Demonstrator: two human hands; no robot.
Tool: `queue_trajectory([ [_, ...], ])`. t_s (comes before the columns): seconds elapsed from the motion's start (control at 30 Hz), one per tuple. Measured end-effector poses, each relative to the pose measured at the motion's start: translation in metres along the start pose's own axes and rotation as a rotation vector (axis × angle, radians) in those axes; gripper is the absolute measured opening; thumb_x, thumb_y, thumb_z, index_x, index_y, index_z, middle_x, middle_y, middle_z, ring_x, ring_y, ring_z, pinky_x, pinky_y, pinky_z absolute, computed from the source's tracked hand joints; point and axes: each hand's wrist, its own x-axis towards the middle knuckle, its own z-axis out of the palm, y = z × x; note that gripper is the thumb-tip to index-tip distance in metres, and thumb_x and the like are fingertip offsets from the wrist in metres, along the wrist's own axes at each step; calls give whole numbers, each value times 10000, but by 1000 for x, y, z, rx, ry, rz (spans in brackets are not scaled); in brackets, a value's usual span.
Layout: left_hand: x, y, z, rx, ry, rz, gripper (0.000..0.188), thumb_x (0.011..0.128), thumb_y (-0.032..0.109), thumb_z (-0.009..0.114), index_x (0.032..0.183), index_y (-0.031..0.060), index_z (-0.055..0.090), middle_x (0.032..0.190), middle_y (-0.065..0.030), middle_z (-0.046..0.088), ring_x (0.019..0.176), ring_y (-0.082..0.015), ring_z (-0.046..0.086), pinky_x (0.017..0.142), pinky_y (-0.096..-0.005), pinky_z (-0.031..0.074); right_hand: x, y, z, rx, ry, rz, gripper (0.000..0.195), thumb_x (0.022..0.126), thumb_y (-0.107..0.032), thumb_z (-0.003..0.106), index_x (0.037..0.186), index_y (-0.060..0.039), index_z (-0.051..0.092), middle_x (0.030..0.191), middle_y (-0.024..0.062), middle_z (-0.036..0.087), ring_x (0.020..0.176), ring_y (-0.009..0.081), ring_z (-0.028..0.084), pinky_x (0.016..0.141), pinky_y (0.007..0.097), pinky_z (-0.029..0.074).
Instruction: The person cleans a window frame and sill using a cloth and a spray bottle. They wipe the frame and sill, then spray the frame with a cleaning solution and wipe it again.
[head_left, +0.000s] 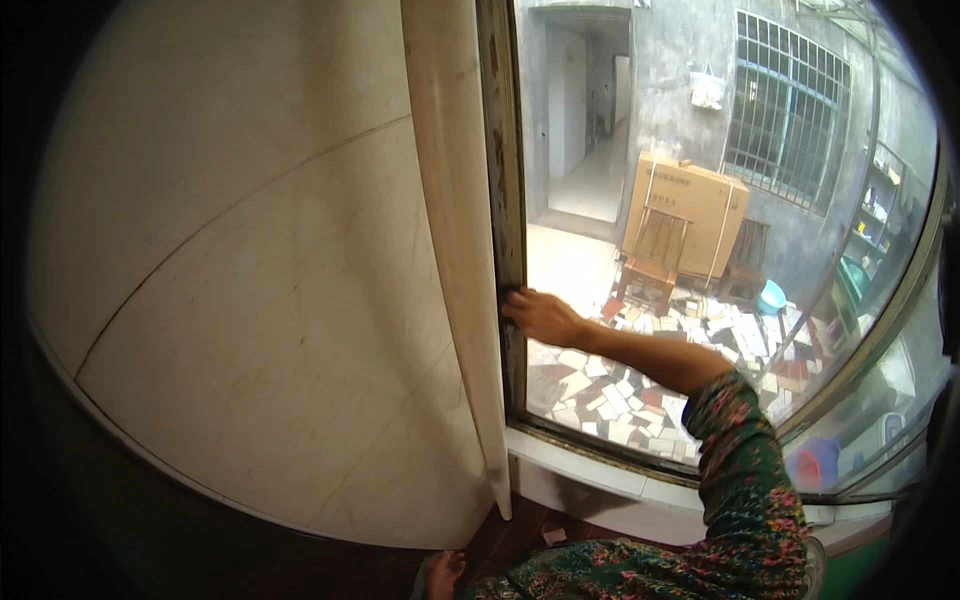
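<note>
My right hand (544, 315) reaches across to the left upright of a metal window frame (512, 187), its fingers bent around a small dark thing (508, 300) pressed against the frame. What that thing is cannot be made out. Behind the forearm is the window's glass pane (577, 292). Low in the picture, my left hand (445, 571) hangs near the bottom edge with fingers curled; most of it is cut off, and whether it holds something is unclear. A sleeve with a floral print covers my right upper arm.
Left of the window runs a pale edge trim (450, 225) beside a tiled wall (262, 300). Below the pane lies a white tiled sill (592, 465). Through the glass show a large cardboard box (697, 202), wooden chairs (651, 266), a blue basin (771, 298) and a barred window (787, 112).
</note>
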Motion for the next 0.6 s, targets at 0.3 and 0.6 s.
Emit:
queue_trajectory([
  [0.3,-16,17,-7,-180,-110,-104,270,981,300,509,939,47,593,854,-80,592,725,-202,575,597,-340,480,101,211,-193,-588,562,215,72,747,-60,635,806,-83,669,992,56,630,959,167,577,765,231,526],
  [0.6,79,-49,-61,-210,61,-62,200,904,211,621,1028,58,588,907,-154,668,727,-272,659,630,-414,588,56,128,-106,-288,342,-4,74,780,-30,614,755,-96,637,886,43,617,878,155,574,802,289,517],
])
